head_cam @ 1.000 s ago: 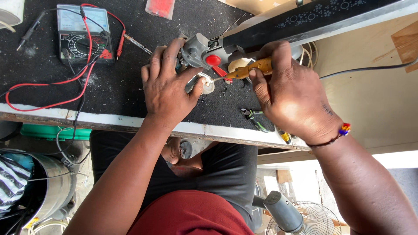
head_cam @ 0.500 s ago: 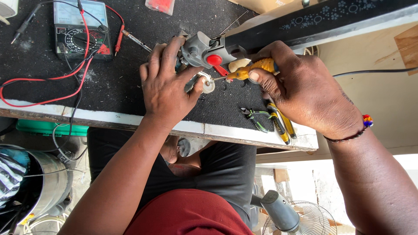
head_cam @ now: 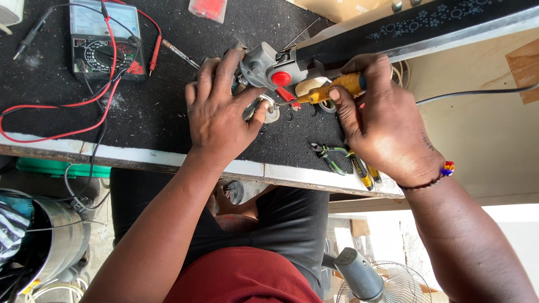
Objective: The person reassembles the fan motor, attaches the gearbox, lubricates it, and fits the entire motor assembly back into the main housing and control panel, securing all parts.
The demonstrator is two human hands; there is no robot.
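Both my forearms are bare to the elbow; no sleeves show, no gloves, no rings. My left hand (head_cam: 222,120) carries nothing on its wrist. My right hand (head_cam: 387,126) has a thin bracelet (head_cam: 432,178) at the wrist with a small cluster of red, yellow and blue beads at the outer edge. Short nails on the fingers (head_cam: 224,70). Lower down, a dark red shirt (head_cam: 247,280) and black trousers (head_cam: 292,224) over my lap.
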